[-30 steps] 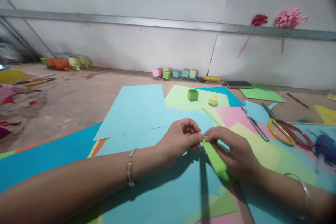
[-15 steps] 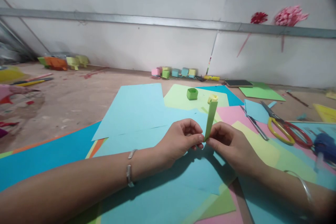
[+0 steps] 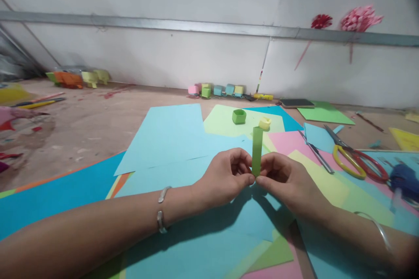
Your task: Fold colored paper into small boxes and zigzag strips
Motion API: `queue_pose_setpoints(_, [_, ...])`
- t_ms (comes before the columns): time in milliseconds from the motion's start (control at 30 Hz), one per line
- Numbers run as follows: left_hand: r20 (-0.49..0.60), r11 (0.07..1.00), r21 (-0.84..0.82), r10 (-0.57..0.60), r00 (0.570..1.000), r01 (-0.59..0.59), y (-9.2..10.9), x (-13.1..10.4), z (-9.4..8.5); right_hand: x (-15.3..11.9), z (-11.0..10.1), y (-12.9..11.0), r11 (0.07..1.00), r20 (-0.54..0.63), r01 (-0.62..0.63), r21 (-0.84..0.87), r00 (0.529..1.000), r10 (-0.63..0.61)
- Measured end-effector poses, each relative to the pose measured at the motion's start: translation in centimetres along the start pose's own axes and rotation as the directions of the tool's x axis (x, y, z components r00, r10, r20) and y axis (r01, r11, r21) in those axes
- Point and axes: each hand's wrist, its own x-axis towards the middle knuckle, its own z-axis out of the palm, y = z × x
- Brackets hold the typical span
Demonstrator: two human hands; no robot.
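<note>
A narrow green paper strip (image 3: 257,150) stands upright between my two hands, over light blue sheets (image 3: 173,139). My left hand (image 3: 231,172) pinches the strip's lower end from the left, thumb against fingers. From the right, my right hand (image 3: 283,178) pinches the same end, its thumb tip close to the left thumb. Behind the strip's top sits a small pale yellow paper piece (image 3: 265,123). A green paper ring (image 3: 239,116) rests a little further left on a pale green sheet (image 3: 219,123).
Right of my hands lie red-and-yellow-handled scissors (image 3: 358,161), a slim metal tool (image 3: 317,152) and a dark blue object (image 3: 404,181). Small paper cubes (image 3: 218,90) line the wall beside a yellow tube (image 3: 263,96). A dark flat device (image 3: 297,103) lies at the back right.
The green strip has turned its broad face toward me and stands straighter, its top shifted left. Both hands remain at its lower end, with slight finger movement.
</note>
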Motion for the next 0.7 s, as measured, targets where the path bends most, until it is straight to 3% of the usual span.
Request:
queue_pose_setpoints(167, [0.024, 1.000, 0.008, -0.028, 0.999, 0.028, 0.16, 0.04, -0.05, -0.08, -0.13, 0.02, 0.997, 0.005, 0.011, -0.078, 1.000, -0.011])
queue_pose_setpoints(500, [0.116, 0.983, -0.151, -0.085, 0.990, 0.102, -0.18, 0.03, -0.16, 0.13, -0.01, -0.23, 0.984, -0.040, -0.072, 0.162, 0.996, 0.080])
queue_pose_setpoints(700, [0.103, 0.958, -0.256, -0.106, 0.989, 0.130, -0.13, 0.04, -0.09, 0.44, -0.26, -0.14, 0.997, -0.061, 0.077, 0.009, 0.995, -0.076])
